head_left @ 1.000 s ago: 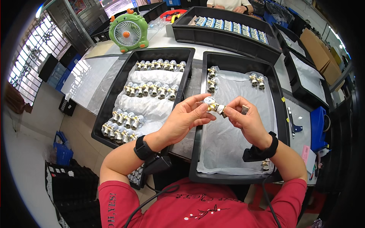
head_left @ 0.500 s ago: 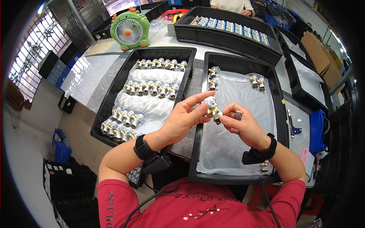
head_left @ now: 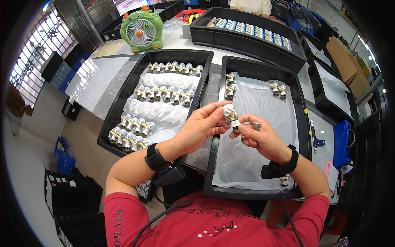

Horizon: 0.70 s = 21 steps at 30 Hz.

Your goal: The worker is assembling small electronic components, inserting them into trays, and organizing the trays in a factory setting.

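Between my two hands is a small figurine [head_left: 231, 117] with pale blue-grey hair, a white and gold outfit and a dark base, held over the right black tray [head_left: 305, 138]. My left hand [head_left: 198, 126] grips its head and upper body with thumb and fingers. Lower down, my right hand [head_left: 265, 138] pinches the figurine near its base. A small grey-brown flat piece [head_left: 256, 126] sticks out between the right fingers; its kind I cannot make out. Paper lines the right tray, where a few similar figurines [head_left: 279, 89] lie near the corners.
The left black tray [head_left: 204, 80] carries rows of similar figurines [head_left: 160, 94] on white paper. Behind stand a green fan [head_left: 141, 32] and a black tray [head_left: 242, 44] of blue-white pieces. A blue-handled tool [head_left: 317, 140] lies at right. A person [head_left: 253, 6] is across the table.
The figurine has been turned and tipped more upright between my fingers. Both hands stay almost in place. The person across the table has shifted slightly.
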Each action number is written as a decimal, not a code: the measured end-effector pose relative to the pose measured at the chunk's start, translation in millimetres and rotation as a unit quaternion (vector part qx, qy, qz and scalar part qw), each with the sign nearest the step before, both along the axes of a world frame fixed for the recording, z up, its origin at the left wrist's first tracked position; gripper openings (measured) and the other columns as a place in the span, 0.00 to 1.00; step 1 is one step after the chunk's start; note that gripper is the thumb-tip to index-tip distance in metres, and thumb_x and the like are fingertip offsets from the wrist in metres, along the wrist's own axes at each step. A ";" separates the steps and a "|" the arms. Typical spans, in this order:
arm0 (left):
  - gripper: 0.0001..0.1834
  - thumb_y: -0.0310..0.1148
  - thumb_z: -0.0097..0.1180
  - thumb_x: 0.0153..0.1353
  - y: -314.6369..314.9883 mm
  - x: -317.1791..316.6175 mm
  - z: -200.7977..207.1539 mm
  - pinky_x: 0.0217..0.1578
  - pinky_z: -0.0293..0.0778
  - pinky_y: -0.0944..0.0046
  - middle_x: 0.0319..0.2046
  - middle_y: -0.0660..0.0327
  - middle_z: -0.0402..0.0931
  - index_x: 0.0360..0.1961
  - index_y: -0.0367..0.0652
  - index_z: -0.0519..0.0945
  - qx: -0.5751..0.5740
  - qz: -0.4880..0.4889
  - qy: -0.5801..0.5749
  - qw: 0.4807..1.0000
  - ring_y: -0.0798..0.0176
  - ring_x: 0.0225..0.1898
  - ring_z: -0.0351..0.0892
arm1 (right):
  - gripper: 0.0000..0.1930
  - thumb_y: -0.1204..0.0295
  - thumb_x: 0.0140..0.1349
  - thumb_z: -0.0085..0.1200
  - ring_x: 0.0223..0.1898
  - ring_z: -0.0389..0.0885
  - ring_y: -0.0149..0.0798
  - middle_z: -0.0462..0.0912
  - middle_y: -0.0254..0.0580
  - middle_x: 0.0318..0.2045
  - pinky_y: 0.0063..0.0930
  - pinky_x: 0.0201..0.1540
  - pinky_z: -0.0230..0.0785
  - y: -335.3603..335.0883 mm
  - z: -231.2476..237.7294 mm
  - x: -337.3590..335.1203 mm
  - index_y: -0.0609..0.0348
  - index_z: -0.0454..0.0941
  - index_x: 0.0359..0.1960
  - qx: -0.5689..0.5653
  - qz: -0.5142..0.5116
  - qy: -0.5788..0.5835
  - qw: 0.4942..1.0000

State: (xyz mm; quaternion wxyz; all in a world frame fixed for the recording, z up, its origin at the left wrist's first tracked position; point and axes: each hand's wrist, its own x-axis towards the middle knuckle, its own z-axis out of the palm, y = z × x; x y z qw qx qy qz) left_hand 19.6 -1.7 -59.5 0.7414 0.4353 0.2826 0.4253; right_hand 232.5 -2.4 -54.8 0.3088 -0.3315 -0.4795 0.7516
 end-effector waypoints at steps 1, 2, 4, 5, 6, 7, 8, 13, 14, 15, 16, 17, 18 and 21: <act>0.22 0.38 0.44 0.68 0.2 -0.4 -0.5 0.42 0.70 0.70 0.36 0.65 0.72 0.60 0.41 0.64 -0.008 -0.004 -0.005 1.000 0.74 0.38 0.72 | 0.14 0.64 0.63 0.51 0.24 0.65 0.20 0.81 0.45 0.34 0.11 0.25 0.58 -0.3 0.4 -0.3 0.58 0.69 0.45 0.001 0.003 -0.002 1.000; 0.22 0.38 0.44 0.68 0.3 -0.6 -0.8 0.41 0.70 0.71 0.36 0.65 0.72 0.60 0.40 0.64 -0.015 -0.008 -0.010 1.000 0.75 0.37 0.71 | 0.14 0.64 0.63 0.51 0.24 0.65 0.20 0.81 0.45 0.34 0.11 0.25 0.58 -0.6 0.7 -0.6 0.58 0.69 0.45 0.001 0.003 -0.002 1.000; 0.22 0.39 0.44 0.67 0.1 0.1 -0.7 0.40 0.70 0.71 0.35 0.66 0.72 0.60 0.40 0.64 -0.017 -0.005 -0.005 1.000 0.75 0.36 0.71 | 0.14 0.64 0.64 0.51 0.24 0.64 0.20 0.81 0.45 0.34 0.11 0.25 0.58 -1.0 1.1 -0.7 0.58 0.69 0.45 -0.002 0.003 0.001 1.000; 0.23 0.39 0.44 0.67 0.1 0.3 -0.7 0.40 0.70 0.72 0.34 0.66 0.71 0.59 0.40 0.65 -0.018 -0.002 -0.001 1.000 0.75 0.36 0.70 | 0.14 0.64 0.64 0.51 0.24 0.64 0.20 0.81 0.45 0.34 0.11 0.25 0.58 -1.1 1.0 -0.6 0.58 0.69 0.45 -0.002 0.003 0.002 1.000; 0.23 0.39 0.44 0.67 0.3 0.4 -0.9 0.40 0.70 0.72 0.34 0.66 0.71 0.59 0.40 0.65 -0.018 -0.003 -0.001 1.000 0.75 0.36 0.70 | 0.14 0.64 0.64 0.51 0.24 0.64 0.20 0.81 0.45 0.34 0.11 0.25 0.58 -1.3 1.2 -0.3 0.58 0.69 0.45 -0.004 0.005 0.005 1.000; 0.23 0.40 0.44 0.67 0.6 0.1 -1.3 0.40 0.70 0.72 0.34 0.66 0.71 0.59 0.40 0.65 -0.021 -0.004 0.001 1.000 0.75 0.36 0.70 | 0.14 0.63 0.64 0.51 0.24 0.64 0.20 0.81 0.45 0.34 0.11 0.26 0.58 -1.5 1.3 0.0 0.58 0.69 0.45 -0.005 0.006 0.007 1.000; 0.23 0.40 0.45 0.67 0.8 -0.1 -1.7 0.40 0.70 0.72 0.34 0.66 0.71 0.59 0.40 0.65 -0.024 -0.005 0.004 1.000 0.75 0.36 0.70 | 0.14 0.63 0.64 0.51 0.24 0.64 0.20 0.81 0.45 0.34 0.11 0.26 0.58 -1.5 1.3 0.3 0.58 0.69 0.45 -0.005 0.006 0.008 1.000; 0.23 0.40 0.45 0.67 0.9 0.2 -1.5 0.40 0.70 0.72 0.34 0.66 0.71 0.59 0.40 0.65 -0.032 -0.005 0.005 0.999 0.75 0.35 0.70 | 0.13 0.64 0.65 0.50 0.24 0.65 0.20 0.81 0.46 0.35 0.11 0.26 0.58 -1.0 -1.2 1.7 0.57 0.69 0.45 -0.011 0.016 0.018 1.000; 0.23 0.40 0.45 0.67 1.1 0.5 -1.2 0.39 0.70 0.73 0.34 0.66 0.71 0.59 0.40 0.65 -0.029 -0.008 0.004 1.000 0.75 0.35 0.70 | 0.13 0.64 0.65 0.50 0.24 0.65 0.20 0.81 0.46 0.35 0.11 0.26 0.58 -1.6 -0.8 1.7 0.57 0.69 0.45 -0.011 0.016 0.018 1.000; 0.23 0.40 0.45 0.67 1.2 0.2 -0.6 0.39 0.70 0.73 0.34 0.66 0.71 0.59 0.40 0.65 -0.028 -0.007 0.005 1.000 0.75 0.35 0.70 | 0.12 0.64 0.65 0.49 0.24 0.65 0.20 0.81 0.45 0.35 0.12 0.26 0.58 -2.3 0.5 0.8 0.56 0.69 0.45 -0.014 0.016 0.012 1.000; 0.23 0.39 0.45 0.67 1.2 -0.1 -0.1 0.39 0.70 0.73 0.35 0.66 0.71 0.59 0.40 0.65 -0.026 -0.005 0.005 1.000 0.75 0.35 0.70 | 0.12 0.64 0.65 0.49 0.24 0.65 0.20 0.81 0.45 0.36 0.12 0.26 0.58 -2.5 1.3 0.2 0.55 0.69 0.46 -0.018 0.017 0.006 1.000; 0.22 0.39 0.45 0.67 1.3 -0.4 0.4 0.39 0.70 0.73 0.35 0.66 0.72 0.59 0.40 0.65 -0.023 -0.003 0.005 1.000 0.76 0.35 0.70 | 0.12 0.64 0.65 0.49 0.24 0.65 0.20 0.81 0.45 0.36 0.12 0.26 0.58 -2.0 1.0 -0.2 0.55 0.69 0.46 -0.017 0.017 0.006 1.000; 0.22 0.39 0.45 0.67 1.5 -0.6 -0.4 0.39 0.70 0.73 0.35 0.66 0.72 0.59 0.40 0.65 -0.022 -0.003 0.005 1.000 0.76 0.35 0.70 | 0.12 0.64 0.65 0.48 0.24 0.65 0.20 0.81 0.44 0.36 0.12 0.27 0.59 -1.6 -0.1 -0.2 0.54 0.69 0.46 -0.020 0.023 0.007 0.999; 0.22 0.37 0.45 0.67 1.9 -1.1 -2.4 0.39 0.70 0.74 0.37 0.66 0.72 0.59 0.40 0.66 -0.008 -0.005 0.004 1.000 0.77 0.35 0.70 | 0.13 0.64 0.66 0.48 0.25 0.65 0.20 0.80 0.43 0.38 0.12 0.27 0.59 -1.7 0.6 -0.1 0.54 0.69 0.48 -0.024 0.030 0.006 0.999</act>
